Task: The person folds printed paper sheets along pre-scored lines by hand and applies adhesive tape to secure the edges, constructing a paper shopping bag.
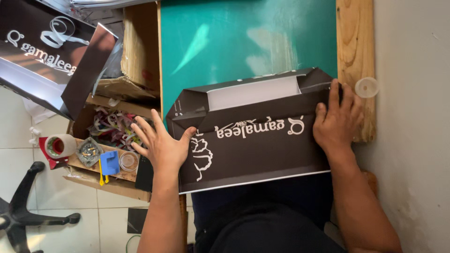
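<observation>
Black paper bag lies flat on the green worktop. Left hand, fingers spread open, presses its edge; right hand rests flat, open, on the opposite end.

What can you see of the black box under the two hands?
The black cardboard box is glossy, with white script and a white line drawing on its broad face, which I won't copy. It lies flat across a teal board, its near edge toward the person. Its far end is open, flaps folded partly in, showing a white inside. The left hand presses the left edge, fingers spread beyond it; the right hand lies flat on the right end.
</observation>
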